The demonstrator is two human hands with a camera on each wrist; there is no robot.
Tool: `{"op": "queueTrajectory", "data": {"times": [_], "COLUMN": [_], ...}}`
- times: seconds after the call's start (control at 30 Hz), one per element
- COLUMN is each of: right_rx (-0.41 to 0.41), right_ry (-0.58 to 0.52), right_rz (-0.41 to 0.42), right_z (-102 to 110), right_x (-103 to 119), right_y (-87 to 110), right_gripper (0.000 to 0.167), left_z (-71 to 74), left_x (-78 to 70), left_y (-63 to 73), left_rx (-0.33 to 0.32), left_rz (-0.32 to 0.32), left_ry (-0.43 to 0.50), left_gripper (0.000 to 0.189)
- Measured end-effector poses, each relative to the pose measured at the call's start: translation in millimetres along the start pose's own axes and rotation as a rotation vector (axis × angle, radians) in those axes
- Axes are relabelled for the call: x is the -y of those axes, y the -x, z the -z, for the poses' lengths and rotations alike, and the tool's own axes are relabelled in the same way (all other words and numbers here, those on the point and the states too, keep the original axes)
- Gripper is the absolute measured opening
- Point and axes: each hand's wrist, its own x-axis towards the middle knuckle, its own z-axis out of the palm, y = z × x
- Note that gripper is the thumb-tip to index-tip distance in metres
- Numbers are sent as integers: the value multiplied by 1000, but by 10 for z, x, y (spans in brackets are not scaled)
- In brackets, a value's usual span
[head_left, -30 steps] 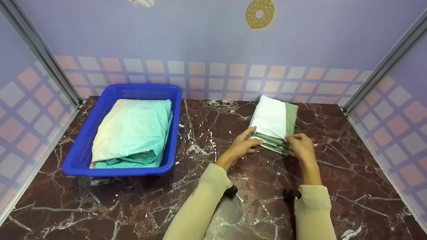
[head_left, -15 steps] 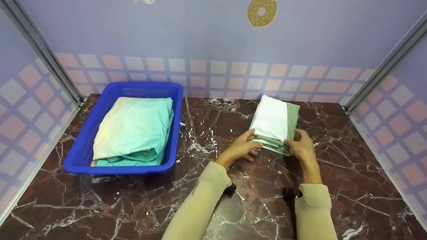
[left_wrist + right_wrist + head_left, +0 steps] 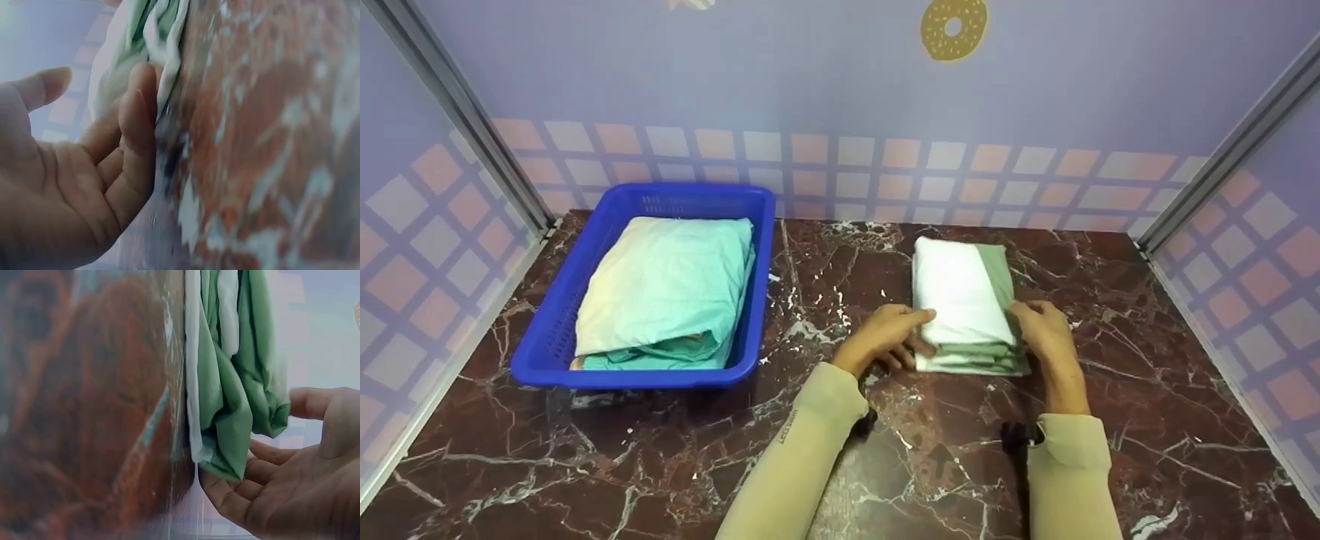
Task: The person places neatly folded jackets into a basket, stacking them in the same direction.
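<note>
A folded white-and-green cloth point(image 3: 962, 289) lies on the marbled tabletop, with its layered folds facing the person. My left hand point(image 3: 889, 334) is at its near left corner; in the left wrist view, the fingers point(image 3: 138, 118) touch the cloth's lower layers while the thumb stands apart. My right hand point(image 3: 1044, 330) is along the right side. In the right wrist view its relaxed fingers point(image 3: 242, 492) reach behind the green folds point(image 3: 225, 399), with the thumb raised close to the upper fold. Neither hand wraps round the cloth.
A blue plastic basket point(image 3: 754, 352) stands on the left, holding a folded turquoise-and-cream fabric point(image 3: 667, 285). The marbled tabletop point(image 3: 810, 420) is bounded by a back wall point(image 3: 825, 90) and side panels.
The folded cloth has turned straighter and come nearer the person, slightly to the left. The left hand has shifted slightly left; the right hand stays at the cloth's right side.
</note>
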Motion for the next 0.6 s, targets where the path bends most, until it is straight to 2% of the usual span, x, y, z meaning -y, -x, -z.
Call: {"op": "queueTrajectory", "data": {"times": [0.07, 0.1, 0.17, 0.23, 0.33, 0.43, 0.6], "right_rx": [5, 11, 27, 54, 118, 171, 217], "right_ry": [0, 4, 10, 4, -20, -52, -118], "right_rz": [2, 11, 34, 57, 72, 58, 41], "right_z": [-7, -10, -21, -34, -52, -67, -88], "right_x": [8, 13, 24, 40, 55, 60, 50], "right_y": [6, 8, 1, -8, -23, -29, -35], "right_gripper": [67, 68, 68, 68, 72, 74, 77], "left_z": [7, 8, 12, 14, 18, 27, 53], "left_x": [-1, -4, -8, -14, -13, -2, 26], "left_y": [-7, -12, -38, -53, -72, -80, -113], "left_rx": [-57, -102, -208, -273, -248, -179, -195], "left_rz": [6, -12, -72, -140, -203, -185, -186], "left_ry": [-30, -64, -145, -180, -127, 2, 61], "left_gripper": [43, 43, 42, 43, 57, 66, 69]}}
